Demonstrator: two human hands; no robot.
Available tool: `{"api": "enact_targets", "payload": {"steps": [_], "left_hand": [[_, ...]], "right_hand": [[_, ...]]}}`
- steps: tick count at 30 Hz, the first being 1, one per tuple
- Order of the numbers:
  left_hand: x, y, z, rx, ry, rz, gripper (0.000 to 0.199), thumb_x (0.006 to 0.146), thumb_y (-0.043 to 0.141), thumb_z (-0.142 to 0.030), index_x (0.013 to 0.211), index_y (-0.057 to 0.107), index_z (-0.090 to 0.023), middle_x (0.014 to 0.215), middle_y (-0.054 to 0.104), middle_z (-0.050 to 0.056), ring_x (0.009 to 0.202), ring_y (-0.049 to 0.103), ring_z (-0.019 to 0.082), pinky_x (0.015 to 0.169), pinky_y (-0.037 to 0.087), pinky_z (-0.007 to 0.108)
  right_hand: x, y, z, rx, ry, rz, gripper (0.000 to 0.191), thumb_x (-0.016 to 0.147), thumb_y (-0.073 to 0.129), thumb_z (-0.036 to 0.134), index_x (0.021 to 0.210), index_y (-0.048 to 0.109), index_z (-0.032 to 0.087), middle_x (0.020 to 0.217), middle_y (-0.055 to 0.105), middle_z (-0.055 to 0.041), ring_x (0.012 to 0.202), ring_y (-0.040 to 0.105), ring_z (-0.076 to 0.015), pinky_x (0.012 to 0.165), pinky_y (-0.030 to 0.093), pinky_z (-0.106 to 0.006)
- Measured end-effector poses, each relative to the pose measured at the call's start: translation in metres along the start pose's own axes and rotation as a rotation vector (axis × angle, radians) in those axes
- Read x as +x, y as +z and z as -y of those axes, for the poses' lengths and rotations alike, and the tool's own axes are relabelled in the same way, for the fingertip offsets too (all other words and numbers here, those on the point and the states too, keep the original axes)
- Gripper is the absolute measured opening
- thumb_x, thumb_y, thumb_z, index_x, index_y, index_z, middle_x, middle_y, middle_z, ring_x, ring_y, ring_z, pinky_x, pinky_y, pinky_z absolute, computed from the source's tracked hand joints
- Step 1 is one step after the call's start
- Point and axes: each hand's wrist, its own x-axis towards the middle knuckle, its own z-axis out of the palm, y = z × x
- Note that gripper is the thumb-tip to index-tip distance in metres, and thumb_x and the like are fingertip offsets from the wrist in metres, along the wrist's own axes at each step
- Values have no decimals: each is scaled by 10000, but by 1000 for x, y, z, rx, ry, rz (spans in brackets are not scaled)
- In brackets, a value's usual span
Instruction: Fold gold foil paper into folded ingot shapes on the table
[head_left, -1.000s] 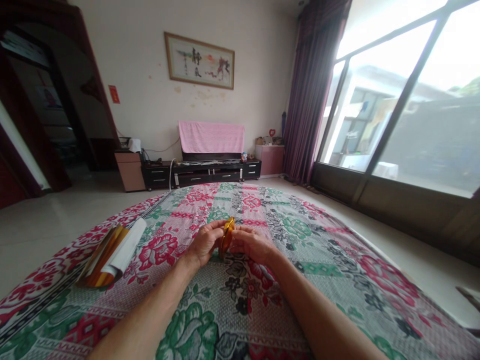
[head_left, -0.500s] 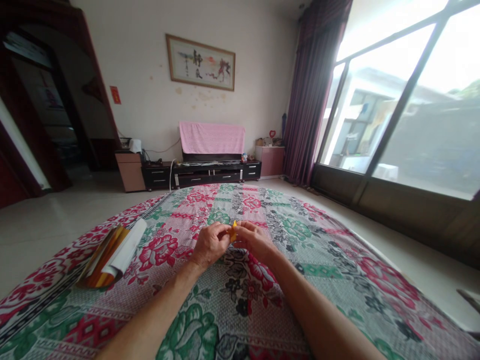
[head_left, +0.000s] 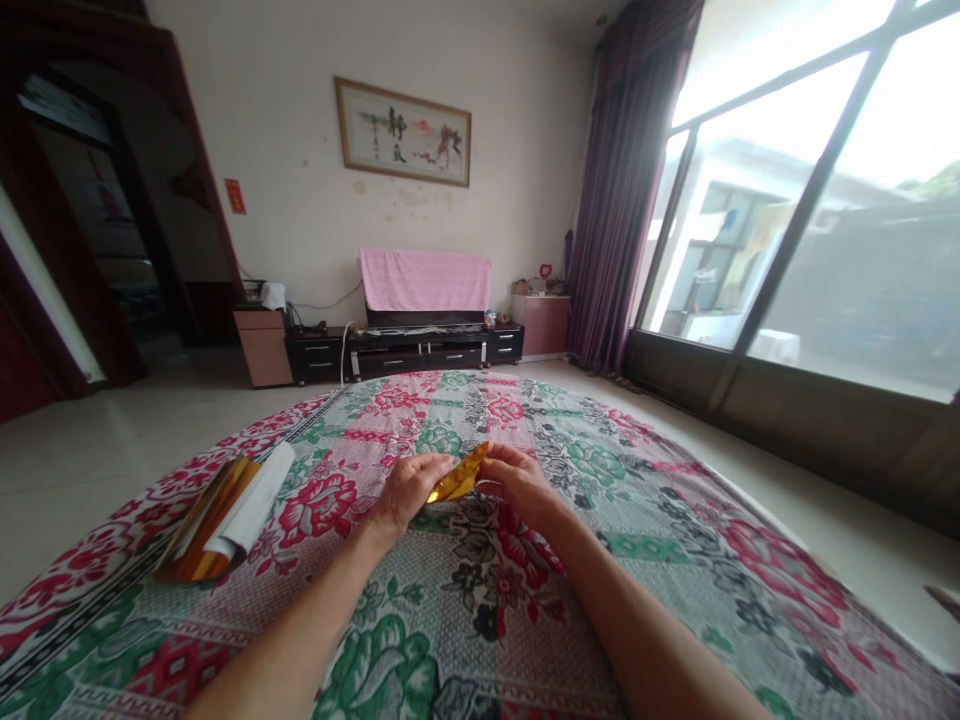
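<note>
A shiny gold piece of foil paper (head_left: 459, 479), folded and creased, stretches between my two hands over the middle of the table. My left hand (head_left: 409, 490) pinches its lower left end between thumb and fingers. At the upper right end, my right hand (head_left: 520, 480) grips it the same way. Off to the left lies a loosely rolled stack of gold and white sheets (head_left: 225, 515), apart from both hands.
The round table wears a flowered cloth (head_left: 382, 660) in red, green and grey. Beyond it stand a low black cabinet (head_left: 420, 355) and a screen under a pink towel (head_left: 426, 278). Tall windows (head_left: 750, 230) line the right side.
My hands have moved slightly apart. The gold foil paper, earlier mostly hidden between the fingertips, now shows as a longer slanted strip. The rolled sheets lie where they were.
</note>
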Motion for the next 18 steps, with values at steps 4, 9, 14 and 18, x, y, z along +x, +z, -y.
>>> {"api": "enact_targets", "payload": {"steps": [4, 9, 14, 18], "left_hand": [[0, 3, 6, -17, -49, 98, 219, 650, 701, -300, 774, 712, -121, 600, 661, 34, 525, 576, 150, 515, 411, 236], [-3, 6, 4, -197, -136, 210, 231, 633, 719, -320, 746, 687, -121, 619, 666, 33, 541, 587, 138, 537, 431, 231], [-1, 7, 5, -233, -109, 156, 243, 620, 720, -309, 768, 670, -122, 613, 662, 17, 533, 585, 124, 531, 432, 216], [2, 10, 7, -201, -31, 21, 267, 619, 709, -332, 784, 668, -126, 597, 653, 6, 534, 592, 130, 538, 433, 220]], "right_hand": [[0, 2, -2, 25, -20, 15, 242, 658, 709, 299, 867, 639, 199, 814, 659, 3, 727, 616, -129, 695, 493, -280], [-1, 4, 0, 124, 28, 90, 233, 675, 704, 274, 873, 628, 178, 790, 654, -8, 713, 615, -129, 715, 496, -297], [-4, 7, 4, 165, 74, 135, 223, 708, 682, 254, 909, 619, 181, 841, 654, -9, 740, 619, -123, 696, 501, -276], [-5, 10, 1, 128, 122, 108, 240, 701, 680, 216, 931, 617, 190, 847, 658, -5, 726, 620, -115, 646, 499, -241]]}}
